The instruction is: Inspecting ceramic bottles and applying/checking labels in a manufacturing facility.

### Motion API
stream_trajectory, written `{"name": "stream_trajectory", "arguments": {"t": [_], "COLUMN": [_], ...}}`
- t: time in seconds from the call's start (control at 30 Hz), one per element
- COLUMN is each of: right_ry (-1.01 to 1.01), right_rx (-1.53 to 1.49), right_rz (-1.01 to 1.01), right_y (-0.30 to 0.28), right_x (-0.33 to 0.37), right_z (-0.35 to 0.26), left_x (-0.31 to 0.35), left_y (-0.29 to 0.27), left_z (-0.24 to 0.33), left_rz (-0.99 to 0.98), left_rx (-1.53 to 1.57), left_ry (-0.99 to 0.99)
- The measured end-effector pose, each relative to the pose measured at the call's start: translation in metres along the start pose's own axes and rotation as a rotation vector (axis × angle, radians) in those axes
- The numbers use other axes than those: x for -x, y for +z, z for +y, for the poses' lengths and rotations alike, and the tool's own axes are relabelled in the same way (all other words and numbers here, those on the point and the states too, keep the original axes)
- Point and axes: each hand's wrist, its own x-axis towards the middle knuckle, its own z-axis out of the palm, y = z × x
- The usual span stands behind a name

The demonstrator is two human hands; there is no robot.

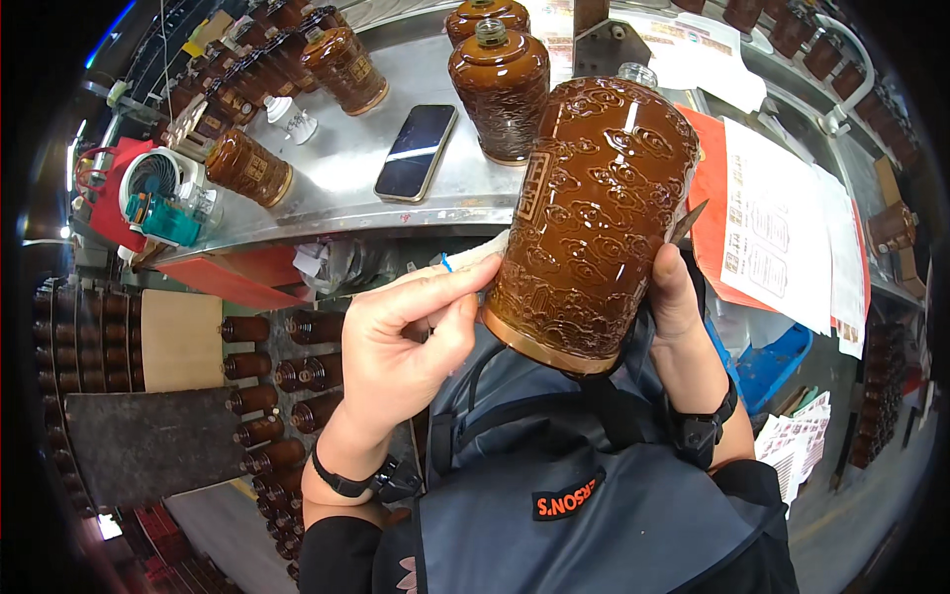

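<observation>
A large glossy brown bottle (599,218) with raised cloud patterns and a gold band round its base is held tilted in front of my body. My right hand (678,307) grips its right side, the thumb showing and the other fingers hidden behind it. A pointed blade-like tip (690,220) sticks out by that thumb; its other end is hidden. My left hand (401,332) is closed, pinching a white cloth (491,255) against the bottle's lower left side. A small blue strip (446,262) shows at the forefinger.
On the metal table (327,203) stand more brown bottles (500,94), a dark phone (417,153), a white figurine-like piece (291,119) and a small fan (153,176). Printed sheets (772,213) lie over a red sheet at right. Racked bottles (259,399) fill the lower left.
</observation>
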Motion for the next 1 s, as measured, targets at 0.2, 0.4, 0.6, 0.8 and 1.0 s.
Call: {"name": "stream_trajectory", "arguments": {"t": [0.2, 0.4, 0.6, 0.8, 1.0], "right_ry": [-0.015, -0.037, -0.069, -0.022, -0.059], "right_rx": [-0.056, -0.054, -0.042, -0.081, -0.089], "right_rz": [-0.001, -0.026, -0.076, -0.031, -0.061], "right_y": [-0.002, 0.0, -0.003, -0.011, -0.015], "right_x": [0.0, 0.006, 0.013, 0.014, 0.018], "right_z": [0.0, -0.002, -0.006, -0.003, -0.002], "left_x": [0.0, 0.005, 0.013, 0.006, 0.015], "left_y": [0.013, 0.009, 0.005, 0.018, 0.017], "left_z": [0.007, 0.007, -0.005, 0.004, -0.01], "left_rz": [0.061, 0.01, -0.024, -0.008, -0.01], "left_rx": [0.063, 0.227, 0.181, 0.275, 0.338], "left_ry": [0.054, -0.02, 0.025, 0.015, -0.024]}}
